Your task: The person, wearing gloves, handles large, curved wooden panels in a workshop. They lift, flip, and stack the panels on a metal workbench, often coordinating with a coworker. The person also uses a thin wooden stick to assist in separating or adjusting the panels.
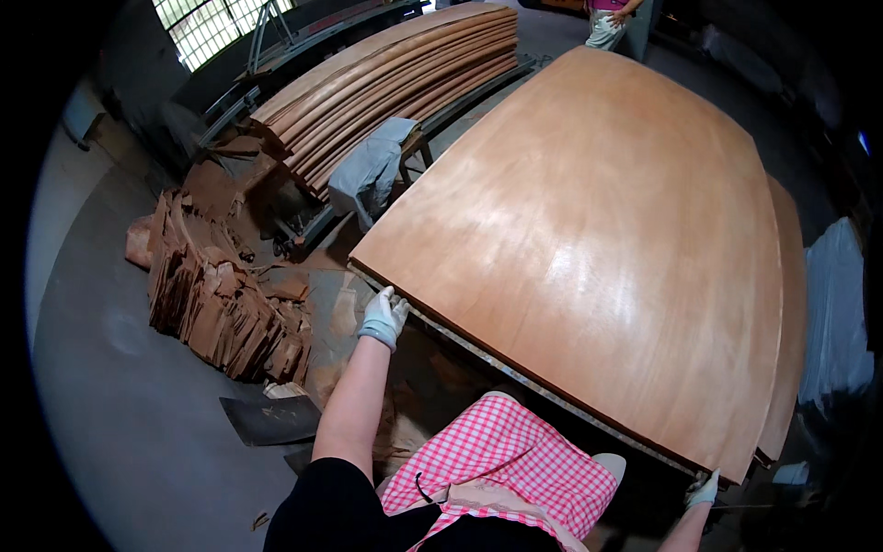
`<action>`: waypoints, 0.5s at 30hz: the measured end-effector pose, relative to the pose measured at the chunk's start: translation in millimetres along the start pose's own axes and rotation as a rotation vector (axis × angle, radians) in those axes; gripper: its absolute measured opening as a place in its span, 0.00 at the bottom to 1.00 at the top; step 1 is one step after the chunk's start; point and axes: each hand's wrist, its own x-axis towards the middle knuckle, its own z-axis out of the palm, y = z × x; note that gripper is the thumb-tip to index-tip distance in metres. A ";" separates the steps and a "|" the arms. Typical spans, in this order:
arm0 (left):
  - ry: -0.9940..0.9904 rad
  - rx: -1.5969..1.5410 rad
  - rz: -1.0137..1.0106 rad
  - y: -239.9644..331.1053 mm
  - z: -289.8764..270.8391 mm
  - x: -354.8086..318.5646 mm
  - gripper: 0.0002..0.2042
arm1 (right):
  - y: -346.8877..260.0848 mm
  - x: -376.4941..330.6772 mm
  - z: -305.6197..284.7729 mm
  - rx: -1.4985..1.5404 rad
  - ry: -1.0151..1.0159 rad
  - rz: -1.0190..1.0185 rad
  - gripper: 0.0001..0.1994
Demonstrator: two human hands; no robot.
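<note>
A large, smooth, light-brown wood veneer sheet lies flat on top of a stack in front of me. Its near edge runs from the left corner down to the right corner. My left hand, in a pale glove, is closed on that edge close to the left corner. At the right corner, my right hand, also gloved, grips the same edge; its fingers are partly hidden. Beneath the top sheet, another wood sheet sticks out along the right side.
A pile of broken veneer scraps sits on the floor at left. Behind it is a tall stack of curved wood sheets. A grey cloth hangs between the stacks. Another person stands at the far end. Pale sheeting hangs at right.
</note>
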 end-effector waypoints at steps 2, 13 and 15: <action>-0.027 0.040 -0.010 2.6 1.1 10.8 0.09 | 4.5 -5.3 0.4 0.038 -0.029 -0.007 0.23; 0.391 0.739 0.702 59.3 -10.1 90.8 0.23 | 6.4 -22.9 30.2 0.224 0.108 0.024 0.21; 0.578 1.015 0.913 80.2 -17.1 107.5 0.25 | 8.1 -22.5 47.3 0.179 0.105 0.056 0.20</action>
